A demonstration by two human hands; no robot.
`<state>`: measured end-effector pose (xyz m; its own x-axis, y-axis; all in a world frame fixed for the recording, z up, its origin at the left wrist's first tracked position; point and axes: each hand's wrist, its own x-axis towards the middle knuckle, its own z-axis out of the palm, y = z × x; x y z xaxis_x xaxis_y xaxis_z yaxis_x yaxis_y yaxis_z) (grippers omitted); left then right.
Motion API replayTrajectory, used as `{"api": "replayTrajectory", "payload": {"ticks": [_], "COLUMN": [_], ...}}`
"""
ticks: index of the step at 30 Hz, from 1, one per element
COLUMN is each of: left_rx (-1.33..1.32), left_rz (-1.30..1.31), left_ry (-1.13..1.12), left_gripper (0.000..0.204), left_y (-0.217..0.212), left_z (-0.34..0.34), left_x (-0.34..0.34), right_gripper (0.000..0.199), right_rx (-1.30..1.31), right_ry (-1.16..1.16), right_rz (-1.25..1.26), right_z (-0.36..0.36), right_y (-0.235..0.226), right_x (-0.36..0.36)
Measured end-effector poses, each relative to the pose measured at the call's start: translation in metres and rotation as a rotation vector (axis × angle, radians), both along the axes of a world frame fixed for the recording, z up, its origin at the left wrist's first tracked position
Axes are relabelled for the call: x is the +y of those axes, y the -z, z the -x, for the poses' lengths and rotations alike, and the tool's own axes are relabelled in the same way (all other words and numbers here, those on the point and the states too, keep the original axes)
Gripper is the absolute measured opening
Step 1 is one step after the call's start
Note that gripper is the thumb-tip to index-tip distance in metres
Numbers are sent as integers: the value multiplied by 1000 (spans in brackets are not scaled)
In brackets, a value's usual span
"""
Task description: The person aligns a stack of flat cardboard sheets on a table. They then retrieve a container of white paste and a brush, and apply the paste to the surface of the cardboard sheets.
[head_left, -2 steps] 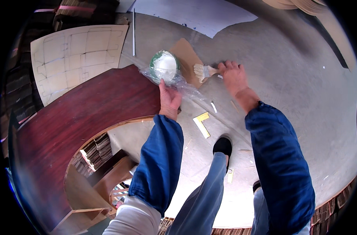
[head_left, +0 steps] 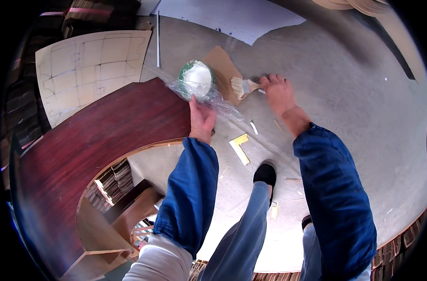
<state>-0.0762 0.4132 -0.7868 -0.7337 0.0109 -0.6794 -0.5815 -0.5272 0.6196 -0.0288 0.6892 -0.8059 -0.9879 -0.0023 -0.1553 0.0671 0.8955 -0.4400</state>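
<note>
Head view: my left hand (head_left: 202,121) grips the plastic-wrapped bowl (head_left: 196,78) just beyond its fingertips; my right hand (head_left: 279,93) clasps the brush (head_left: 241,86) handle.

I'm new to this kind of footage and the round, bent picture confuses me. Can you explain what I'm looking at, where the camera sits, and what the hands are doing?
The camera is worn on a person's head and looks down, so its wide lens bends straight edges. The blue sleeves are the person's own arms. The left hand grips the clear plastic bag around a green and white tub. The right hand holds a paintbrush resting on a piece of cardboard. Beside them lies a curved dark red wooden panel on the concrete floor.
</note>
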Motion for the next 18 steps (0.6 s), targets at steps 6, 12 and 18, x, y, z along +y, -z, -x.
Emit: {"api": "replayTrajectory", "payload": {"ticks": [6,12,18], "left_rx": [29,35,-113], "left_rz": [-9,5,2], "left_ry": [70,135,143], "left_gripper": [67,65,66], "left_y": [-6,-26,-93], "left_z": [-12,-45,-118], "left_x": [8,62,137], "right_gripper": [20,25,23], "right_rx": [31,-32,-176], "right_ry": [42,94,293], "right_rz": [184,219,453], "right_z": [-33,-103,-214], "right_y": [-7,-21,-128], "right_x": [15,56,120]}}
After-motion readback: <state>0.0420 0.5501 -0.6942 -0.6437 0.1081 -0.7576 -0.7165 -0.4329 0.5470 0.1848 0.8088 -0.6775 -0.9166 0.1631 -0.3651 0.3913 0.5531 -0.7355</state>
